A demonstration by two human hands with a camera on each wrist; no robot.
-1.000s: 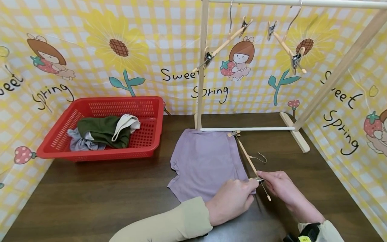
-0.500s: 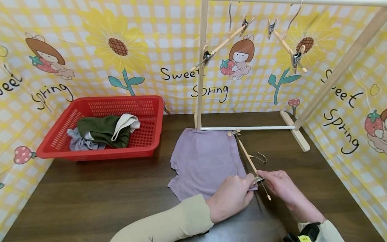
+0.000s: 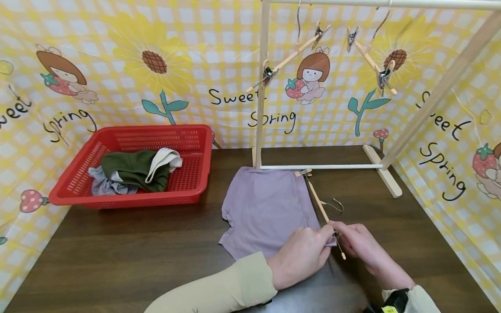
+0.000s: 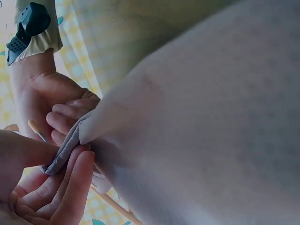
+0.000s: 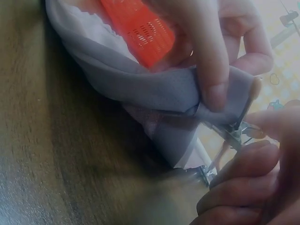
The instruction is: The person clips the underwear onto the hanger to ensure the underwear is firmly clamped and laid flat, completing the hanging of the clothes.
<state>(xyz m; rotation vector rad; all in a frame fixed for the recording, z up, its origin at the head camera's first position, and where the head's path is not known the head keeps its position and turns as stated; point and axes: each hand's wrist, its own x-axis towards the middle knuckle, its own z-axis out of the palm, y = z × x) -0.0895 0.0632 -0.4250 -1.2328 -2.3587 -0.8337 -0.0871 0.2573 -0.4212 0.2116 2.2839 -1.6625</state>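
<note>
Lilac shorts (image 3: 268,208) lie on the dark table, waistband toward the right. Along that edge runs a wooden clip hanger (image 3: 318,202) with a metal hook; its far clip (image 3: 303,172) sits on the waistband's far corner. My left hand (image 3: 299,256) pinches the near waistband corner (image 5: 229,96) between thumb and fingers, as the right wrist view shows. My right hand (image 3: 362,245) pinches the hanger's near clip (image 5: 236,133), right against that corner. In the head view the fingers mostly cover this clip; whether its mouth has the cloth cannot be told.
A red basket (image 3: 129,201) with crumpled green, grey-blue and white clothes (image 3: 135,170) stands at the left. Behind the shorts rises a wooden rack (image 3: 260,108) with a white lower bar (image 3: 321,167). Two clip hangers (image 3: 293,56) hang from its top rail.
My left hand has shifted slightly right with the waistband corner, up to the near clip. My right hand and the hanger's near end have moved slightly left. The basket and rack stay put.
</note>
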